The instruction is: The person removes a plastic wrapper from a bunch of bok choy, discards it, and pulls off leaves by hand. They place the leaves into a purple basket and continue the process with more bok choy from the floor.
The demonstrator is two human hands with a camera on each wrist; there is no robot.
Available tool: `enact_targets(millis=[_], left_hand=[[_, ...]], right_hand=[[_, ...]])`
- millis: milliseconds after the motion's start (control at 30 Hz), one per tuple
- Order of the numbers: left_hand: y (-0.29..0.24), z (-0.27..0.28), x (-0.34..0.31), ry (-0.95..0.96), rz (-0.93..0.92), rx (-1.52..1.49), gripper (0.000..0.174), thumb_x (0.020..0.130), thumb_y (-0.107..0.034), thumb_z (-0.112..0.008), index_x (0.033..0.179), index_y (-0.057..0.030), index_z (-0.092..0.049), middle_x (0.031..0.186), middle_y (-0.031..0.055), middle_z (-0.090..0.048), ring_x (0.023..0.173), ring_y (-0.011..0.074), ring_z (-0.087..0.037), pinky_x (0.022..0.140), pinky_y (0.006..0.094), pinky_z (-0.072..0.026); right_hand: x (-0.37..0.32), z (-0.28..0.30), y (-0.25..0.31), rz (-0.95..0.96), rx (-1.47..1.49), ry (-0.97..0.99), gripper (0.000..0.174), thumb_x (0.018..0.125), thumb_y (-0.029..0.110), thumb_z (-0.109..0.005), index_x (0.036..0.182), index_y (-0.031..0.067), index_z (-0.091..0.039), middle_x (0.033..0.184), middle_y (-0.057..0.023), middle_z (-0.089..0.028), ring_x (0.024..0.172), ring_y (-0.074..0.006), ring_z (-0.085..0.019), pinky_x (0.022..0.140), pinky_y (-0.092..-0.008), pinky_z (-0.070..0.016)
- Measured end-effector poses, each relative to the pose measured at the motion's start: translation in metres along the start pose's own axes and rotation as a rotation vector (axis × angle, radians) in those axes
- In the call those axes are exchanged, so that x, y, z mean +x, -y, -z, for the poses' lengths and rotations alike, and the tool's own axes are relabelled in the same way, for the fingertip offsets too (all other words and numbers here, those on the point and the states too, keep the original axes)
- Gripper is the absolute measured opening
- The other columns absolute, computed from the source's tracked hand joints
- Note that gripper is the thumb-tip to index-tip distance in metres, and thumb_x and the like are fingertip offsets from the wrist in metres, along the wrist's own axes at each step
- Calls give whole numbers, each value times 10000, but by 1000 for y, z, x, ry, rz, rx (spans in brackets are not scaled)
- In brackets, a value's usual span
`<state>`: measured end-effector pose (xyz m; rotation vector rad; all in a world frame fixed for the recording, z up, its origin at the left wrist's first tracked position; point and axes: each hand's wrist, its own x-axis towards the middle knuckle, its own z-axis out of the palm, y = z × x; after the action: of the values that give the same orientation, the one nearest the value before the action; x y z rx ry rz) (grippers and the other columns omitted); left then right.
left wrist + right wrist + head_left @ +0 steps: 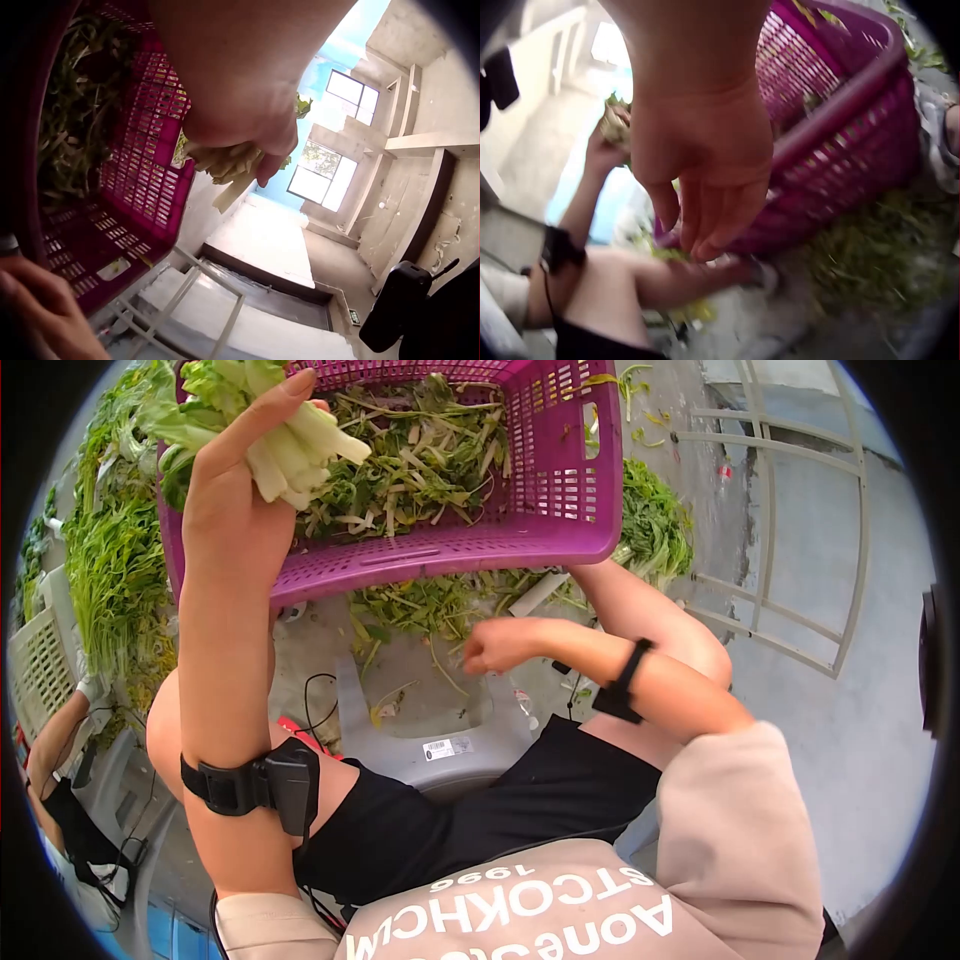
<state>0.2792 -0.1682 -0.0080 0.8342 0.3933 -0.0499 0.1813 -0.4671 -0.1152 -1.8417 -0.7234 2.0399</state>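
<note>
A bunch of leafy greens with thick pale stems (300, 455) is gripped in the left hand (235, 495), raised over the left part of the purple basket (450, 557). In the left wrist view, cut stem ends (225, 161) stick out beneath the left hand (244, 112). Nearer the body, the right hand (500, 645) hangs between the knees, below the basket's near rim. Its fingers are loosely bent in the right wrist view, and nothing shows in that hand (705, 165). Loose leaves and stem pieces (400, 470) lie inside the basket.
Long greens (115, 560) are heaped at the left, with another heap (650, 525) right of the basket. Leaf scraps (420, 605) lie on the floor below it. A grey plastic stool (400, 750) is between the legs. A metal frame (850, 550) stands right; another person's arm (60, 730) shows left.
</note>
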Motion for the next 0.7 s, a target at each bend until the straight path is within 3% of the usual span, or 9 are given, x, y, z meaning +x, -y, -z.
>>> enact_targets(millis=[33,100,200,267,400,467,533,600,700], left_hand=[[1,6,3,4,20,-1,341,846,-146,-735,1148,5,-690,996,92,-675,912,181,-633,739,303,-479],[-1,2,5,-38,-6,-21,337,843,-144,-733,1143,4,-693,993,95,-675,909,180,-632,723,301,-475],[-9,4,-3,-139,22,5,322,836,-135,-729,1127,-1,-701,946,80,-683,839,172,-644,666,294,-477],[-13,17,-4,-26,54,-28,346,919,-72,-639,1226,85,-610,1095,126,-645,992,222,-618,856,334,-505],[-16,23,-8,111,119,-9,363,941,-71,-601,1264,96,-580,1147,143,-621,1017,227,-602,879,338,-509],[-17,20,-7,-62,57,55,381,947,-75,-596,1284,98,-561,1175,154,-603,1027,230,-592,902,344,-510],[-17,19,-4,-44,61,53,376,951,-79,-592,1283,96,-563,1170,155,-605,1047,232,-591,921,351,-511],[-16,14,-3,-80,74,68,374,954,-83,-592,1283,93,-564,1172,158,-606,1058,235,-596,922,360,-512],[-12,15,1,-55,107,46,373,950,-85,-603,1275,95,-570,1169,158,-612,1074,237,-599,927,364,-512]], right_hand=[[31,-19,-33,-106,-324,17,267,885,192,-578,1025,5,-707,957,-153,-727,840,-316,-705,750,-434,-553],[61,-33,-84,-304,-513,74,323,848,132,-534,1092,26,-717,1090,-189,-707,1062,-371,-663,836,-479,-536],[118,-36,-131,-503,-349,44,394,864,168,-545,1213,43,-678,1261,-215,-631,1160,-380,-616,914,-482,-521],[155,-56,-164,-437,-279,74,429,872,173,-545,1273,54,-641,1342,-221,-567,1207,-380,-583,965,-478,-499],[169,-75,-173,-393,-188,-96,529,881,184,-551,1403,98,-546,1496,-218,-415,1305,-381,-501,1090,-460,-423],[194,-95,-196,-299,-222,-201,511,870,136,-523,1374,64,-556,1412,-234,-498,1274,-372,-535,1073,-456,-437],[205,-102,-207,-207,-264,-309,496,858,88,-495,1345,29,-567,1329,-250,-582,1243,-363,-569,1057,-451,-451],[208,-98,-197,-424,-68,-325,492,855,100,-490,1335,53,-587,1287,-265,-602,1228,-352,-581,1051,-424,-457],[203,-86,-197,-443,-155,-203,478,849,125,-511,1311,50,-610,1289,-266,-600,1216,-356,-586,1055,-424,-453]])
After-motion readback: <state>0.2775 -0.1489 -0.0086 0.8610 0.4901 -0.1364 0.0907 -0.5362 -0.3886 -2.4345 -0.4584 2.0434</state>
